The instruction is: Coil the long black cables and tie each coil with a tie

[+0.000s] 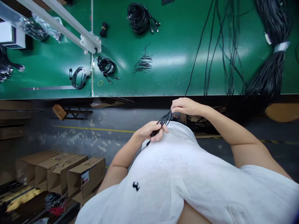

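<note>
My left hand [154, 131] is closed around several black cables [166, 118] held together in front of my white shirt. Their dark ends poke out below the fingers. A little higher and to the right, my right hand [183, 105] pinches the same cables just off the table's front edge. Close to it, a few single black cables [207, 59] run down across the green table [168, 71] and over its edge. On the table ahead lie a small pile of thin black ties [143, 63] and a coiled black cable [106, 66].
A thick tied bundle of black cables [277, 62] lies at the right. Farther back sits a larger cable coil [139, 18]. White metal posts [77, 28] stand at the left. Open cardboard boxes [86, 177] and a wooden stool [59, 112] are on the floor.
</note>
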